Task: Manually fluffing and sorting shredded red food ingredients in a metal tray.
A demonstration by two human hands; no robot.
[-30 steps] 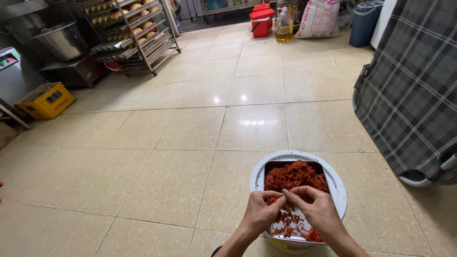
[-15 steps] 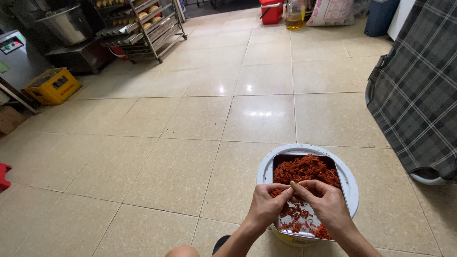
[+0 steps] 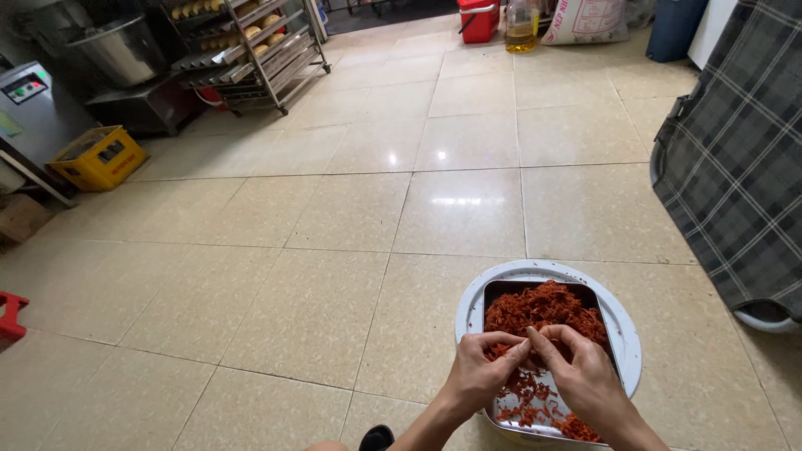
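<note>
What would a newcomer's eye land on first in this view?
First, the heap of red shredded food in a rectangular metal tray, set on a round white basin on the tiled floor at the bottom right. Just over it, the left hand and right hand meet fingertip to fingertip, pinching shreds. Further off, a yellow crate sits at the far left and a rack of baked goods stands at the top.

1. I count two hands, my left hand point(image 3: 478, 380) and right hand point(image 3: 585, 380), fingertips meeting.
2. One metal tray point(image 3: 494, 294) of red shreds point(image 3: 543, 307) beneath them.
3. One round white basin point(image 3: 535, 271) under that.
4. One yellow crate point(image 3: 98, 156) far left.
</note>
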